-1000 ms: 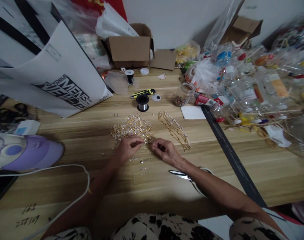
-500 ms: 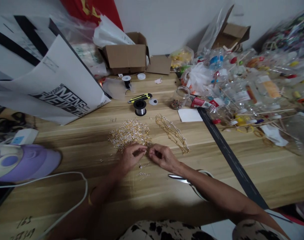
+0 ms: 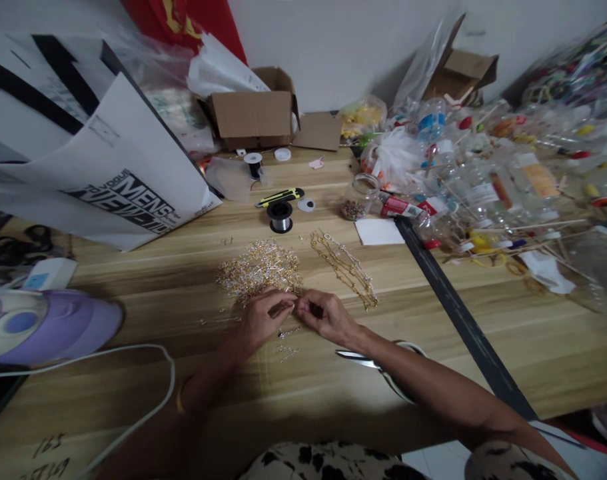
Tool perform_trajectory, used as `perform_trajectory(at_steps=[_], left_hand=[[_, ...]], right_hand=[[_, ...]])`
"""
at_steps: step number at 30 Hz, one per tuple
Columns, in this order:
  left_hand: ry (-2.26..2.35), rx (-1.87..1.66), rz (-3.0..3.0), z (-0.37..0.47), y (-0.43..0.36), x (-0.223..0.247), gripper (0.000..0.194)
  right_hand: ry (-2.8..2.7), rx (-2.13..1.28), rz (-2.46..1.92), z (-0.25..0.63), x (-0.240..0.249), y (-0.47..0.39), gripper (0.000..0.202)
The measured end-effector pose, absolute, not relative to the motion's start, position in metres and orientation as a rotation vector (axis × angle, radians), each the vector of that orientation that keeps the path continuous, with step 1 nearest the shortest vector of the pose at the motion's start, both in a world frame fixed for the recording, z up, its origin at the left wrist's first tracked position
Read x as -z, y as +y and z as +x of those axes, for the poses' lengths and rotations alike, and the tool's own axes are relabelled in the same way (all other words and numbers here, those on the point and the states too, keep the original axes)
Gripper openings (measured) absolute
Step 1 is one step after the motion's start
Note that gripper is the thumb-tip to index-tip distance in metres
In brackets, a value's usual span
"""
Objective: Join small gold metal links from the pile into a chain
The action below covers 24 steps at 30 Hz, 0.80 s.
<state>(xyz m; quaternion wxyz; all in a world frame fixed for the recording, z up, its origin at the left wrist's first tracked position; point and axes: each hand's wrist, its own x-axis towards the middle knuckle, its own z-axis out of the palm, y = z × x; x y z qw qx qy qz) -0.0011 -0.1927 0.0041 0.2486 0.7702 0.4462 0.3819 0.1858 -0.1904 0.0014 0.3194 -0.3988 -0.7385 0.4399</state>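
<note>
In the head view my left hand is closed in a pinch at the near edge of a pile of small gold and silver pieces. My right hand pinches just beside it, the fingertips of both hands almost meeting. Whatever they hold is too small to make out. Short pieces of silver chain lie on the table below the hands. Gold and silver beaded chains are laid out to the right of the pile. Scissors lie partly hidden under my right forearm.
A wire spool and a yellow-black utility knife lie beyond the pile. A bead jar stands near a heap of plastic bottles. At left are a large paper bag, a purple device and a white cable.
Both hands keep nearly the same place and pinch, with only a very slight shift at the fingertips. The things on the table look unmoved.
</note>
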Motion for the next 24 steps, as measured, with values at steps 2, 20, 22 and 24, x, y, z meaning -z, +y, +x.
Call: perform_trajectory(at_steps=[2, 20, 22, 24], left_hand=[[1.203, -1.038, 2.112, -0.0008, -0.1927, -0.0058, 0.010], [1.140, -1.042, 2.199, 0.0006, -0.1953, -0.0071, 0.009], [1.125, -1.032, 2.206, 0.0009, -0.1957, -0.0075, 0.009], [1.115, -1.029, 2.208, 0.0008, -0.1957, -0.0068, 0.009]], right_hand=[[-1.946, -1.150, -1.055, 0.1856, -0.0007, -0.1903, 0.005], [-1.978, -1.121, -1.112, 0.1850, -0.0029, -0.1905, 0.006], [-1.980, -1.113, -1.120, 0.1851, -0.0023, -0.1906, 0.006], [-1.977, -1.117, -1.127, 0.1854, -0.0017, -0.1907, 0.006]])
